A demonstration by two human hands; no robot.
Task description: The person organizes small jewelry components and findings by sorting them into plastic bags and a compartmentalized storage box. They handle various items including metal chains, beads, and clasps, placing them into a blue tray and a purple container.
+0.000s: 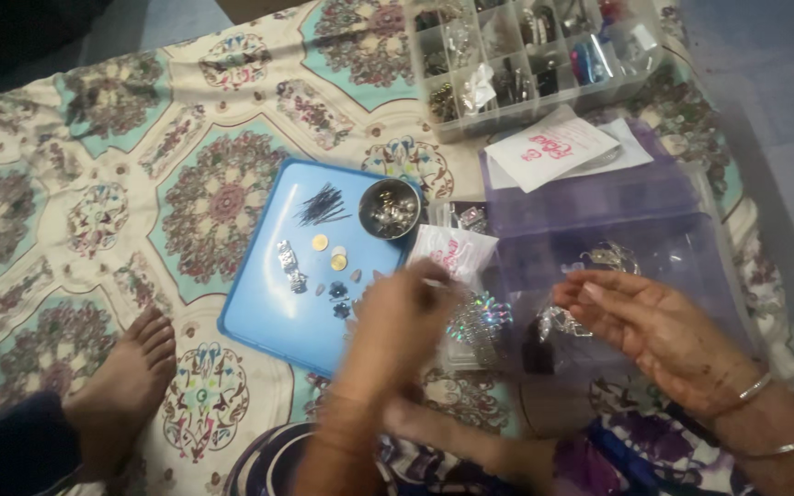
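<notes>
Dim, bluish indoor light; soft overall focus; left hand [397, 321] motion-blurred; corners darker; faint glare on plastic organiser box [535, 55].

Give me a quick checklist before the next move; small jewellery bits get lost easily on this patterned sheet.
1. Left hand grip: cannot tell, blurred.
2. Right hand open, palm up: ok.
3. Glittery silver trinket lies between the hands: ok.
4. Small round steel bowl upright on the flat blue plastic tray: ok.
5. Black pins lie bunched on the tray: ok.
6. Clear compartment organiser box open: ok.
</notes>
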